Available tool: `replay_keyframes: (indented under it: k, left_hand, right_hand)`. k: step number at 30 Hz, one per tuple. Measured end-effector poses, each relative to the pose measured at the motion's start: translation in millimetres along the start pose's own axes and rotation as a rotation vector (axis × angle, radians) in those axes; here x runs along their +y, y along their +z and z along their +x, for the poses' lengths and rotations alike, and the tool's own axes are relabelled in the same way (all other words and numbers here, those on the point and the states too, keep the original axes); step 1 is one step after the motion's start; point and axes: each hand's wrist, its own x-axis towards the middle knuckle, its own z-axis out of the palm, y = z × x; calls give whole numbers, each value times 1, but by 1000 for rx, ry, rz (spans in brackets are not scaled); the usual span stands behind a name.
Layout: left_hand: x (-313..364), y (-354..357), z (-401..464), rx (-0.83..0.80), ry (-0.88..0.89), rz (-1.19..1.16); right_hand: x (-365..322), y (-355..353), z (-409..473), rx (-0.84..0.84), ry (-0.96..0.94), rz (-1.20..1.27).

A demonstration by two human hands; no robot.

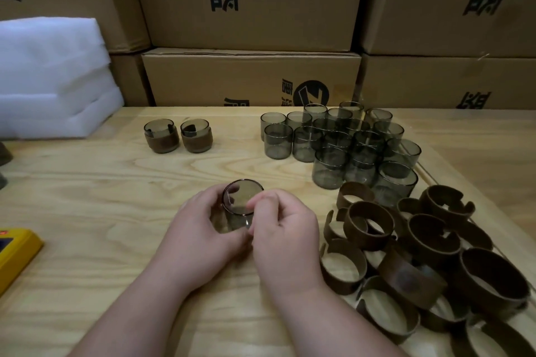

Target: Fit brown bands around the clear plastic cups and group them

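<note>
Two hands, my left hand [200, 229] and right hand [285, 236], clasp one bare clear cup [237, 209], mouth tilted away; brown bands [420, 258] lie nearer my right.
</note>
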Motion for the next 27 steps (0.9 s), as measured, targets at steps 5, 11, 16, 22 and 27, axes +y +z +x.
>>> replay_keyframes:
  k: [5,11,16,22,27]
  left_hand:
    - [-5,2,1,78,-18,-150]
    - [-6,1,1,93,4,-217]
    - [-7,3,2,93,-1,-271]
    - [-8,3,3,89,14,-256]
    - [-8,3,0,78,51,-233]
  right_hand:
    - [4,1,3,89,-10,-35]
    - [7,-1,6,-170,130,-123]
    - [8,-7,14,-351,133,-43]
    - [10,-3,13,-291,152,-39]
    - [9,-2,11,-251,158,-32]
